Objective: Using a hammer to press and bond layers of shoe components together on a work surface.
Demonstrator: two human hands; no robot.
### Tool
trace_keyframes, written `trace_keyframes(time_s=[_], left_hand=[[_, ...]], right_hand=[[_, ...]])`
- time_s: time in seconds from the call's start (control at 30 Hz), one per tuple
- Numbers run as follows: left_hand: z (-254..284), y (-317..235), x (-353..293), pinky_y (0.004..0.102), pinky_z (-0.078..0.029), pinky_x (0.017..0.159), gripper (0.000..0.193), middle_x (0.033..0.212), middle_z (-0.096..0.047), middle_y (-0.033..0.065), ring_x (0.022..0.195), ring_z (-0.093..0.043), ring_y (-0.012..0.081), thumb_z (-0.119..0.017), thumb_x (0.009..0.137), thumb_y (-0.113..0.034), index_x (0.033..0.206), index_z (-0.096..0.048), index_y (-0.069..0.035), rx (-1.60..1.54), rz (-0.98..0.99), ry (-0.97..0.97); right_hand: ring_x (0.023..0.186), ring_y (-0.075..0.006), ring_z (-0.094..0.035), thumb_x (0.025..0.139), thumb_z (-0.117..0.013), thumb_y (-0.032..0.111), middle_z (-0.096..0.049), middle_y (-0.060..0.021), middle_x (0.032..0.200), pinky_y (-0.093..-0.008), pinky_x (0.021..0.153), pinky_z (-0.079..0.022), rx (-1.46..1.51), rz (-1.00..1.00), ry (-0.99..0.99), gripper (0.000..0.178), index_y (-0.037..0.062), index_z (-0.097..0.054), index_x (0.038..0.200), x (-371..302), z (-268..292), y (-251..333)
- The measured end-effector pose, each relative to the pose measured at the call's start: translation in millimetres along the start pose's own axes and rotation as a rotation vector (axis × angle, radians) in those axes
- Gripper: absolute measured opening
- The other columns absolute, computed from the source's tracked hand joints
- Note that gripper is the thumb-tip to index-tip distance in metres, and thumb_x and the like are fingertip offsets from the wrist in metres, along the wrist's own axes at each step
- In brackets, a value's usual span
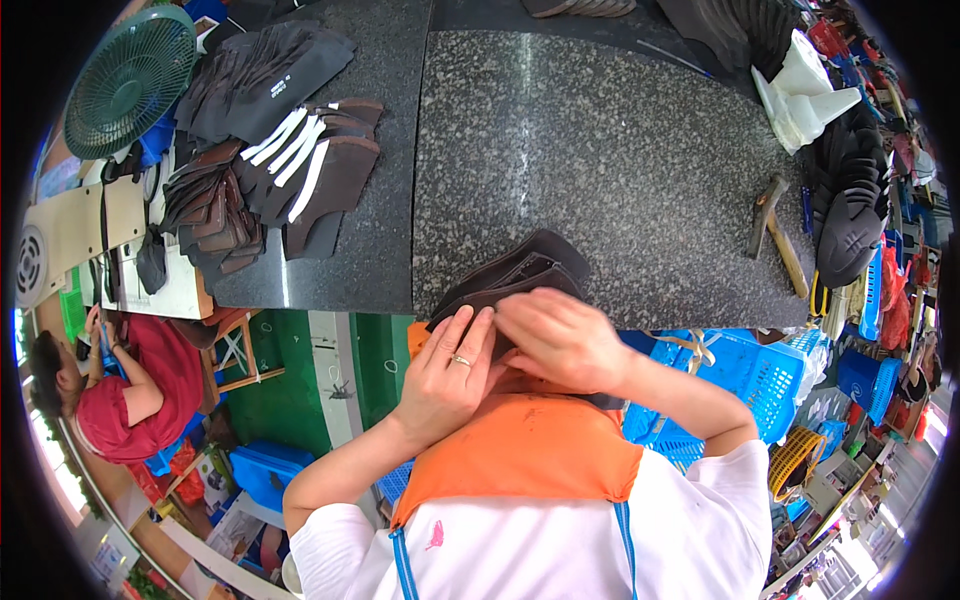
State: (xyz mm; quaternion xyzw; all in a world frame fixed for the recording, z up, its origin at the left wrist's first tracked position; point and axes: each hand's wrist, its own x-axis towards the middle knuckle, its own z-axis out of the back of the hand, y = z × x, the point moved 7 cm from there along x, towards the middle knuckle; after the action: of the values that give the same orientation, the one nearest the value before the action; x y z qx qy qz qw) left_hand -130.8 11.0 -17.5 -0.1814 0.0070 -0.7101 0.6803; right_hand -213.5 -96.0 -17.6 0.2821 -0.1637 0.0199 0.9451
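Observation:
At the near edge of the stone worktop lies a dark brown-black shoe upper point(515, 277), folded in layers, partly over the edge. My left hand point(445, 370), with a ring on one finger, presses its fingers together on the near side of the upper. Close beside it, my right hand point(560, 340) is bent over the same piece, its fingertips touching the material and its thumb side turned toward the left hand. What lies under the palms is hidden. An orange apron point(520, 450) is just below both hands.
Stacks of dark cut pieces point(255, 80), some with white strips point(310, 180), lie at the left. A hammer point(775, 235) rests at the right edge, near a white cone-shaped spool point(815, 105) and black shoe parts point(850, 200). Blue baskets point(740, 380) stand below. Another person point(140, 390) sits at left.

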Motion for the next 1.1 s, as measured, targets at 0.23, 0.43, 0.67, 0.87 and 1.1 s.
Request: trace_keyframes(time_s=[0.23, 0.43, 0.67, 0.87, 1.1], left_hand=[[23, 26, 39, 0.0402, -0.052, 0.086, 0.062, 0.122, -0.060, 0.0160, 0.104, -0.062, 0.0323, -0.083, 0.069, -0.021, 0.121, -0.060, 0.003, -0.136, 0.223, 0.070], [-10, 56, 67, 0.0444, -0.045, 0.085, 0.054, 0.099, -0.061, 0.0137, 0.094, -0.057, 0.0350, -0.085, 0.067, -0.025, 0.108, -0.058, -0.002, -0.253, 0.282, 0.346], [62, 158, 109, 0.0338, -0.051, 0.082, 0.038, 0.101, -0.068, 0.0160, 0.094, -0.067, 0.0283, -0.077, 0.075, -0.013, 0.110, -0.065, -0.001, -0.591, 0.465, 0.261], [148, 287, 102, 0.0441, -0.049, 0.084, 0.050, 0.105, -0.064, 0.0141, 0.099, -0.062, 0.0308, -0.083, 0.069, -0.034, 0.107, -0.068, -0.005, 0.462, 0.508, -0.321], [74, 214, 58, 0.0406, -0.050, 0.088, 0.027, 0.102, -0.069, 0.0139, 0.099, -0.065, 0.0324, -0.068, 0.089, -0.021, 0.106, -0.069, 0.000, 0.058, 0.553, -0.218]], right_hand=[[0.105, -0.0322, -0.063, 0.075, -0.081, 0.025, -0.067, -0.0118, 0.112, -0.0404, 0.083, -0.055, -0.027, -0.325, -0.115, 0.045, 0.0036, -0.067, 0.112, 0, 58, -75], [0.100, -0.0351, -0.056, 0.071, -0.081, 0.019, -0.058, -0.0151, 0.109, -0.0435, 0.089, -0.048, 0.067, -0.280, 0.116, 0.067, 0.0046, -0.053, 0.131, 38, 30, -65], [0.089, -0.0183, -0.066, 0.079, -0.074, -0.001, -0.061, -0.0106, 0.111, -0.0302, 0.078, -0.056, 0.356, -0.446, -0.237, 0.055, 0.0066, -0.056, 0.130, 25, 58, -88], [0.088, -0.0259, -0.067, 0.081, -0.074, 0.006, -0.063, -0.0114, 0.107, -0.0354, 0.076, -0.056, 0.229, -0.320, -0.087, 0.033, 0.0056, -0.065, 0.113, 47, 41, -80], [0.114, -0.0270, -0.057, 0.077, -0.062, 0.012, -0.060, -0.0132, 0.118, -0.0373, 0.098, -0.047, -0.361, 0.515, -0.114, 0.038, -0.0010, -0.063, 0.112, 171, -10, -38]])
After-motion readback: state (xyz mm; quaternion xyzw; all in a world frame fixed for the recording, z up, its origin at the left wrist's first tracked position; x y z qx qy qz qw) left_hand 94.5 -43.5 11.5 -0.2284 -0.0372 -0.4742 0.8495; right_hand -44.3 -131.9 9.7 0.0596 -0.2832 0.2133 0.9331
